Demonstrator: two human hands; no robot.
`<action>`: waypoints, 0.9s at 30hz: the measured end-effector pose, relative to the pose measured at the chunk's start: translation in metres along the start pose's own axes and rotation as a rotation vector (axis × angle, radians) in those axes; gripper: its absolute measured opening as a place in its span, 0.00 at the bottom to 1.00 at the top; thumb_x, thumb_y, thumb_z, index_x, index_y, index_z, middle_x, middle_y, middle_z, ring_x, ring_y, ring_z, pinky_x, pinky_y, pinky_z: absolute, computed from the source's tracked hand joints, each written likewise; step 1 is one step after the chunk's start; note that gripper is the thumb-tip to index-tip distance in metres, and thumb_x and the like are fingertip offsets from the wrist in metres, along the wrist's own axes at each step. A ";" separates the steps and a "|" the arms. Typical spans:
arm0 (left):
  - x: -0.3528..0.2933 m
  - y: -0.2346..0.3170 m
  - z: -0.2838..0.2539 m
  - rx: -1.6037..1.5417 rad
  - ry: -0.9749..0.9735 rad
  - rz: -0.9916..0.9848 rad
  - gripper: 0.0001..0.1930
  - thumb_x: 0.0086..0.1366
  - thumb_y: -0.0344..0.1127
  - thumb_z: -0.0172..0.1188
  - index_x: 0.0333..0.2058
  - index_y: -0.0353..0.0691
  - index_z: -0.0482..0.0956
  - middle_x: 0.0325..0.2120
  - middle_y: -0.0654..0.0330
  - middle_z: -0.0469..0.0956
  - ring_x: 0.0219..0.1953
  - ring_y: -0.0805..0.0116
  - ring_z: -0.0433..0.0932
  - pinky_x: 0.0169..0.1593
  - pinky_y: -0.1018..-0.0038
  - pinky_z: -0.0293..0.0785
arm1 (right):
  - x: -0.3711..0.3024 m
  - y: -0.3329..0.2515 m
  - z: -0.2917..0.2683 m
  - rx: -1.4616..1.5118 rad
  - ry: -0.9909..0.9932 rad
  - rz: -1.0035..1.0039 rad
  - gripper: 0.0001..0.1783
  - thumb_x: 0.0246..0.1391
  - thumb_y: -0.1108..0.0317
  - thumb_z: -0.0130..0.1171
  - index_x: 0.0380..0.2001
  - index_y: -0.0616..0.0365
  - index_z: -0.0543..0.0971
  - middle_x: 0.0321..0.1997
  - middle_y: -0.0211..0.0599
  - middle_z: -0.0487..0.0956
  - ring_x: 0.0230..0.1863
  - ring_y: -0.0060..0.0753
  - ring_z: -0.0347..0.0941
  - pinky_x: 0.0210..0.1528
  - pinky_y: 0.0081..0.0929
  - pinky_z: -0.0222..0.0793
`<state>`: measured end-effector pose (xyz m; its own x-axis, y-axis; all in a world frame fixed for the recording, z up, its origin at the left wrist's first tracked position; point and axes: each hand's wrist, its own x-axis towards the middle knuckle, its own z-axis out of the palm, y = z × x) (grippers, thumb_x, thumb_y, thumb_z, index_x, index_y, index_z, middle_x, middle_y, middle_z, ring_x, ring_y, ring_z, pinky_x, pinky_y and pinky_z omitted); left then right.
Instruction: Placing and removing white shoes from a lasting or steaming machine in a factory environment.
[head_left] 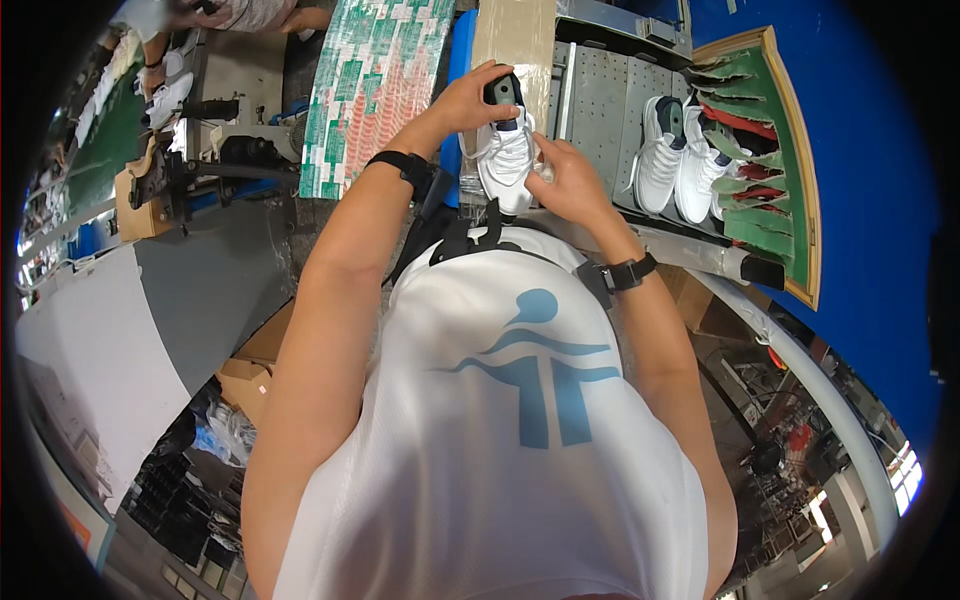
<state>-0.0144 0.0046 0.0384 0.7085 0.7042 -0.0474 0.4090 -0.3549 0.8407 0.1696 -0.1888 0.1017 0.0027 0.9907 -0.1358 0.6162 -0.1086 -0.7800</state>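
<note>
A white lace-up sneaker with a dark collar is in front of my body, its toe toward me. My left hand is closed round the sneaker's heel end, fingers over the far side and thumb on the tongue. At the sneaker's right side, my right hand grips its edge with thumb and forefinger; the other fingers are curled and partly hidden. White laces run across the sneaker and hang loose at its left side.
A conveyor carries more white sneakers on the right, beside a wood-framed opening with green strip curtains. Left of my hands lies a green-and-red patterned panel. Another person's arm shows at the far left, near a machine.
</note>
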 end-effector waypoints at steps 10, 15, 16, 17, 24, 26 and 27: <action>-0.001 0.003 -0.011 -0.045 -0.088 -0.081 0.43 0.59 0.52 0.79 0.70 0.47 0.73 0.73 0.47 0.66 0.72 0.49 0.71 0.72 0.61 0.69 | -0.038 -0.012 -0.015 -0.198 -0.240 0.065 0.38 0.51 0.60 0.63 0.64 0.72 0.76 0.42 0.61 0.81 0.47 0.63 0.79 0.54 0.49 0.76; 0.001 0.000 -0.004 0.015 0.032 0.013 0.42 0.56 0.49 0.81 0.66 0.38 0.76 0.59 0.55 0.78 0.59 0.54 0.81 0.63 0.65 0.77 | -0.084 -0.003 -0.024 -0.010 -0.189 0.076 0.38 0.52 0.61 0.64 0.65 0.70 0.76 0.43 0.57 0.81 0.47 0.61 0.79 0.54 0.45 0.75; 0.004 0.002 -0.006 0.072 0.051 0.027 0.41 0.56 0.49 0.81 0.66 0.38 0.76 0.59 0.55 0.78 0.59 0.54 0.81 0.63 0.65 0.77 | -0.069 -0.002 -0.020 0.021 -0.068 0.030 0.37 0.53 0.62 0.64 0.65 0.69 0.76 0.44 0.56 0.81 0.48 0.60 0.79 0.55 0.44 0.75; 0.000 0.004 -0.004 0.007 0.003 -0.024 0.43 0.57 0.51 0.80 0.68 0.42 0.75 0.65 0.50 0.75 0.64 0.49 0.78 0.66 0.63 0.75 | -0.059 0.001 -0.012 0.062 -0.019 0.048 0.37 0.53 0.62 0.64 0.65 0.68 0.76 0.44 0.56 0.81 0.48 0.59 0.80 0.55 0.43 0.75; 0.001 -0.004 0.006 0.036 -0.003 -0.078 0.47 0.57 0.59 0.79 0.72 0.50 0.71 0.77 0.38 0.57 0.75 0.40 0.65 0.73 0.58 0.68 | -0.004 0.008 0.014 0.126 0.038 0.119 0.33 0.58 0.64 0.63 0.66 0.66 0.77 0.49 0.49 0.83 0.52 0.49 0.81 0.59 0.37 0.74; 0.000 -0.004 0.007 0.044 -0.012 -0.104 0.48 0.56 0.59 0.79 0.72 0.51 0.71 0.77 0.38 0.56 0.75 0.41 0.64 0.73 0.58 0.67 | -0.005 0.008 0.016 0.132 0.050 0.112 0.34 0.57 0.64 0.63 0.66 0.66 0.77 0.50 0.50 0.83 0.53 0.49 0.81 0.60 0.37 0.74; 0.000 -0.006 0.005 0.050 0.001 -0.092 0.48 0.56 0.59 0.79 0.73 0.51 0.71 0.77 0.38 0.56 0.75 0.41 0.64 0.73 0.58 0.67 | -0.006 0.008 0.017 0.141 0.068 0.105 0.34 0.57 0.63 0.63 0.66 0.66 0.76 0.50 0.51 0.83 0.54 0.50 0.81 0.60 0.38 0.74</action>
<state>-0.0141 0.0033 0.0307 0.6660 0.7359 -0.1223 0.5004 -0.3192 0.8048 0.1607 -0.1965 0.0858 0.1175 0.9761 -0.1827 0.4931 -0.2170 -0.8424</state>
